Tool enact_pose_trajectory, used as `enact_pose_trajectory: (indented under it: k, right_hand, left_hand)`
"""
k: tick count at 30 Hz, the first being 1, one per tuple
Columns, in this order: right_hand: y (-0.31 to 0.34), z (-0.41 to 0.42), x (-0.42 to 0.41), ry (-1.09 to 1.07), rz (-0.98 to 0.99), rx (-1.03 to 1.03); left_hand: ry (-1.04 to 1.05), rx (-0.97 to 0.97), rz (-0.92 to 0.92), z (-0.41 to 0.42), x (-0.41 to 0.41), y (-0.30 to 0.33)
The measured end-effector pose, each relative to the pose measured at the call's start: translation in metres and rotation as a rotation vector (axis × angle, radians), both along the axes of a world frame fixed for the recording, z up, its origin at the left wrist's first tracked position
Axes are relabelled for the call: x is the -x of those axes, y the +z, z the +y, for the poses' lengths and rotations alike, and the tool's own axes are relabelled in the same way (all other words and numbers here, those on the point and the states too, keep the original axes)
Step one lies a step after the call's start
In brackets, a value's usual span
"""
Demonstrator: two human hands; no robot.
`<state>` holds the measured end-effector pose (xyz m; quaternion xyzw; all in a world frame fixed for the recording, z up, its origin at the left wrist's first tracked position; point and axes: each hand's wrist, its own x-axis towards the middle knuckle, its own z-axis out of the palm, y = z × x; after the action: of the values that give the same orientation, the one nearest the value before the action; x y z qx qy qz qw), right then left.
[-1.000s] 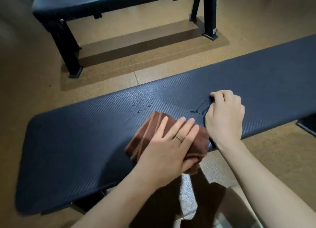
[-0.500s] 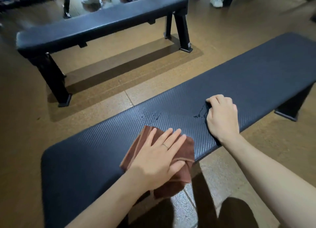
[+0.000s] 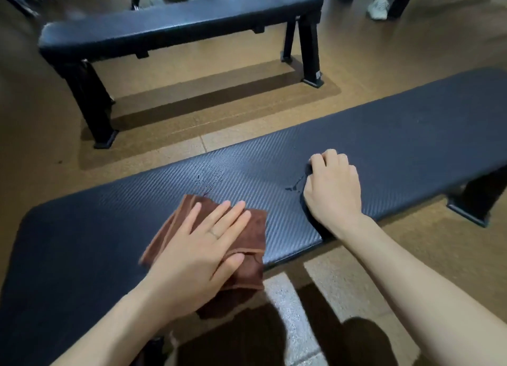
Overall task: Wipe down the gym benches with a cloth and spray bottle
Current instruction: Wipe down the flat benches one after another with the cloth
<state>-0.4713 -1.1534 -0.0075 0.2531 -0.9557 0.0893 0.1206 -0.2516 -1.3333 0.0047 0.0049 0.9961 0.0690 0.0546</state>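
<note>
Head view only. Near bench (image 3: pixel 411 135) is seen running from 8 o'clock to 2 o'clock across the frame, dark textured pad. Brown cloth (image 3: pixel 248 228) is folded and laid on the pad near its front edge, at roughly 7 o'clock of frame centre; one corner hangs over that edge. Left hand (image 3: pixel 200 253) is pressed flat on the cloth, fingers extended and together, thumb tucked along the cloth's overhanging part; a ring (image 3: pixel 213 233) is worn on one finger. Right hand (image 3: pixel 333 190) is set at 3 o'clock from the cloth, apart from it, curled into a loose fist with knuckles up; a small dark item is partly covered under it, what it is cannot be told. Wet streaks (image 3: pixel 210 177) are visible on the pad at 12 o'clock of the cloth, and a second dark mark just left of the right hand. Spray bottle cannot be identified. Second bench (image 3: pixel 178 25) stands at 11 o'clock, well apart, on brown floor (image 3: pixel 247 129). White shoe (image 3: pixel 378 6) of another person is seen at 1 o'clock, top edge.
</note>
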Motion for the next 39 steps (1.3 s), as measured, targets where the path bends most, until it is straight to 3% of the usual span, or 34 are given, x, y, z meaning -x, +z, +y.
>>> enact_pose_trajectory:
  k: [4,13,21,26,33,39]
  right_hand:
    - [0.0,0.001,0.027,0.191,0.017,-0.022]
    - [-0.006,0.004,0.037,0.247,-0.072,0.096]
    - [-0.003,0.007,0.027,0.266,0.009,0.075]
    - [-0.008,0.004,0.027,0.235,0.069,0.051]
    - [-0.01,0.005,0.033,0.21,-0.005,0.075]
    - [-0.007,0.005,0.03,0.193,-0.014,0.112]
  left_hand:
    - [0.13,0.042,-0.021,0.009,0.033,0.0]
    - [0.505,0.035,-0.009,-0.005,0.195,0.002]
    - [0.538,0.019,-0.049,0.052,0.097,0.004]
    - [0.369,0.044,-0.003,0.024,0.139,0.0]
    - [0.268,0.038,0.105,-0.027,0.184,-0.006]
    - [0.571,0.036,-0.01,-0.116,0.11,0.01]
